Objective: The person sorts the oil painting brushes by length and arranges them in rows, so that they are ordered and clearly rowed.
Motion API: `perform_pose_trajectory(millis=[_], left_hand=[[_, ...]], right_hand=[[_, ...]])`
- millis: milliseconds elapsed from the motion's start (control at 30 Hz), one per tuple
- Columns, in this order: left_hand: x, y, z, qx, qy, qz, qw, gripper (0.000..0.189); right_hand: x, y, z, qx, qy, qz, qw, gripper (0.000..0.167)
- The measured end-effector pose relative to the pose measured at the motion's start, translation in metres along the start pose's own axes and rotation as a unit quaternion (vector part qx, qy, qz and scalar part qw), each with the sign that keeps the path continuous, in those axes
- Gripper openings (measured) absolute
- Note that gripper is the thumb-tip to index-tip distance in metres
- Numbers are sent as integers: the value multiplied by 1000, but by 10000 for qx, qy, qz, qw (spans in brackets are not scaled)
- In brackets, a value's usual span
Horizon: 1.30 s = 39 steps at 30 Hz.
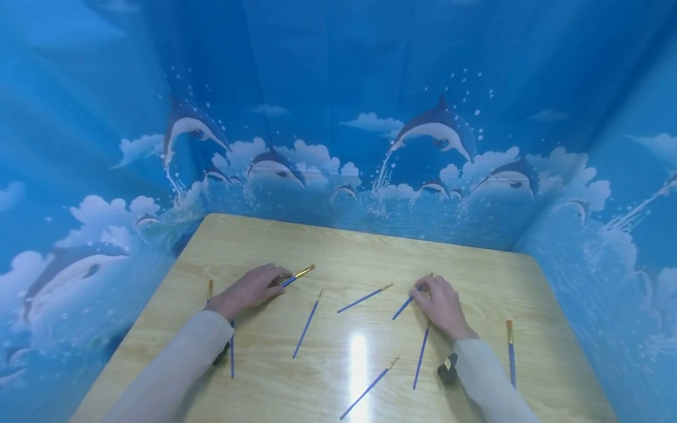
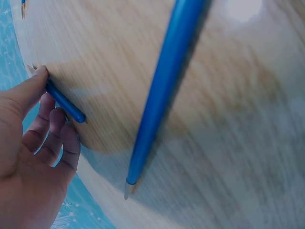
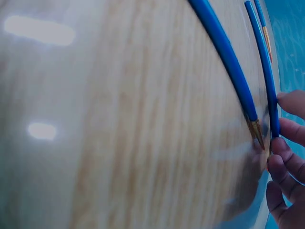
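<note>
My left hand (image 1: 257, 286) pinches a flat paintbrush (image 1: 297, 275) near the back left of the table. Its blue handle (image 2: 66, 102) shows between thumb and fingers in the left wrist view, while the head view shows its gold ferrule and brown bristles pointing right. At the right, my right hand (image 1: 441, 302) holds another blue paintbrush (image 1: 403, 307) low over the wood, thumb and fingertips (image 3: 288, 129) at its handle. My palm covers most of its ferrule. A round-tipped paintbrush (image 1: 421, 358) lies just below this hand, its tip (image 3: 257, 131) close to the held one.
Several more blue brushes lie spread on the wood-grain table (image 1: 264, 388): one under the left wrist (image 1: 232, 352), a slim brush (image 1: 308, 324), a slanted brush (image 1: 365, 298), a front brush (image 1: 370, 388) and a flat brush (image 1: 510, 352) at right. Dolphin-print curtains (image 1: 328, 117) surround the table.
</note>
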<state>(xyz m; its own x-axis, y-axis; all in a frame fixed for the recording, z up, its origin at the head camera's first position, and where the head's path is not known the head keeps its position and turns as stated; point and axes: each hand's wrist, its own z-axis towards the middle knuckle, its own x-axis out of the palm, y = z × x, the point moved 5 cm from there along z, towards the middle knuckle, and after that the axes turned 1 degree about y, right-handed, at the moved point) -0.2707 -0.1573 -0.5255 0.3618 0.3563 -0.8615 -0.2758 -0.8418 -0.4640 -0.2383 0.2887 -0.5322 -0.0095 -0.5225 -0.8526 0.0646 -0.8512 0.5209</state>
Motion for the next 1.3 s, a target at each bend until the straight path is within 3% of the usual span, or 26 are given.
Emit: perform_pose_trajectory(millis=[300, 633, 933, 1300], left_hand=[[1, 2, 1, 46, 70, -18, 10000, 41], [-1, 2, 2, 74, 22, 0, 10000, 41], [-2, 0, 2, 0, 69, 7, 10000, 42], [0, 2, 1, -41, 12, 19, 10000, 41]], right_hand=[[0, -2, 7, 166, -38, 220, 9996, 35], [0, -7, 14, 744, -180, 618, 9951, 51], [-3, -4, 16, 1020, -145, 593, 9929, 31], [-3, 1, 17, 1077, -91, 352, 9935, 22]])
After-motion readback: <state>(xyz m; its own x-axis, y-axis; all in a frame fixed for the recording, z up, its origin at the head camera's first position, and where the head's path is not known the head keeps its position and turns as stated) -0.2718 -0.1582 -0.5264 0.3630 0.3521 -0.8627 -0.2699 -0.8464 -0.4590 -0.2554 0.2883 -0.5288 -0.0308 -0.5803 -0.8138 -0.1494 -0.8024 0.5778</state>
